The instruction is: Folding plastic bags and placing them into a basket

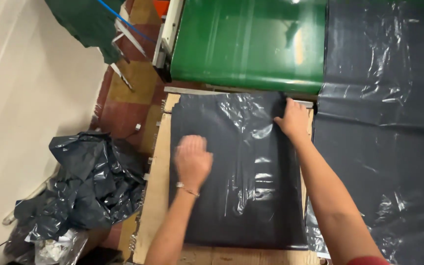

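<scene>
Wooden board [154, 196] under black plastic bag [241, 172]; left hand [192, 159] pressing, right hand [294, 120] pinching its corner.

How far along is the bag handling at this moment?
Done: a black plastic bag lies spread on the wooden board. In hand: the left hand presses flat on it, blurred, and the right hand grips its top right corner. Left: creases show across its middle; more black sheeting lies to the right.
</scene>
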